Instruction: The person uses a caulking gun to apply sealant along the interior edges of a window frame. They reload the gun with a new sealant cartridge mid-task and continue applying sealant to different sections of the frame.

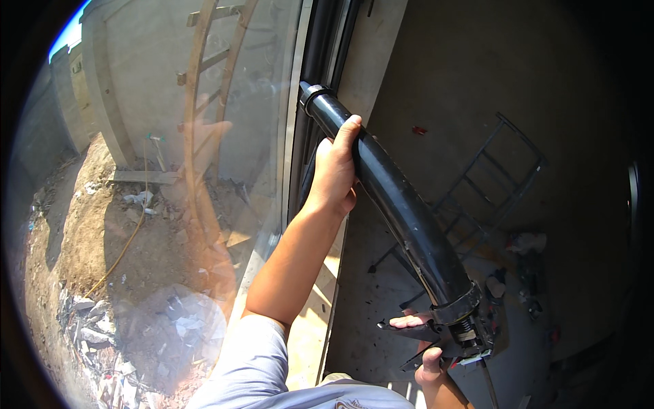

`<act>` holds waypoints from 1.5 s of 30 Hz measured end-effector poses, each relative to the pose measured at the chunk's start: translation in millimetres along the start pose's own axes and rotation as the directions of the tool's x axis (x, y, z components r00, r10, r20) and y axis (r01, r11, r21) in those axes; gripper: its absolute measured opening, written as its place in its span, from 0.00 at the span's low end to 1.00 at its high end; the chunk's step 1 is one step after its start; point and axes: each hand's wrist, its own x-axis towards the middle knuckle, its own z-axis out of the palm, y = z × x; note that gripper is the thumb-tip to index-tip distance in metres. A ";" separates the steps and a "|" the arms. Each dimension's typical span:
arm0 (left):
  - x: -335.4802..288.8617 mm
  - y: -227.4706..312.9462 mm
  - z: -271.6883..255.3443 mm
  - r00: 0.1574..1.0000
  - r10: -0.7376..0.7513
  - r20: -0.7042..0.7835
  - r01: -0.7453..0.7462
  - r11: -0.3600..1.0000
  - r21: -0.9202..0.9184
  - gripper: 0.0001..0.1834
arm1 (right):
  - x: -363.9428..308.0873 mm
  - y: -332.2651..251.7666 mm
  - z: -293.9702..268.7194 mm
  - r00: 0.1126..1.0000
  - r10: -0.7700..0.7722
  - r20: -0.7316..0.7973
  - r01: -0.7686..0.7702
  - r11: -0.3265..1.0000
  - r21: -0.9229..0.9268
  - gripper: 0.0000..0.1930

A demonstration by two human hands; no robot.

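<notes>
A long black caulking gun lies slantwise across the middle of the view. Its front cap and nozzle point at the dark window frame; from here I cannot tell whether the tip touches it. My left hand is wrapped round the barrel behind the front cap, thumb on top. At the rear end, my right hand is closed about the handle and trigger, its palm partly hidden by them. The gun's thin rod sticks out behind.
To the left is a large glass pane with a faint arm reflection. Beyond it are a wooden ladder, a yellow hose and rubble. On the shaded floor at right lie a dark metal frame and scattered items.
</notes>
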 end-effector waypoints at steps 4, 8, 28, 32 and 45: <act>-3.0 -0.7 0.1 1.000 0.006 -0.003 -0.006 1.000 -0.013 0.28 | -4.2 1.5 0.2 1.000 0.024 -0.014 -0.023 1.000 0.016 0.39; -3.9 -3.0 -2.5 1.000 0.004 -0.001 -0.004 1.000 -0.004 0.29 | -5.6 3.4 0.7 1.000 0.024 -0.005 -0.024 1.000 0.009 0.38; -25.0 -44.2 -32.4 0.993 -0.036 -0.109 0.025 0.995 -0.098 0.29 | -53.3 44.1 -5.4 0.971 0.234 -0.051 -0.237 0.969 -0.065 0.40; -25.2 -61.2 -46.6 0.991 -0.069 -0.115 0.055 0.991 -0.122 0.29 | -77.1 74.3 -10.2 0.944 0.323 -0.064 -0.321 0.946 0.030 0.46; -34.8 -112.2 -81.5 0.979 -0.097 -0.177 0.072 0.988 -0.139 0.26 | -119.6 114.8 -19.6 0.881 0.473 -0.016 -0.472 0.881 0.023 0.50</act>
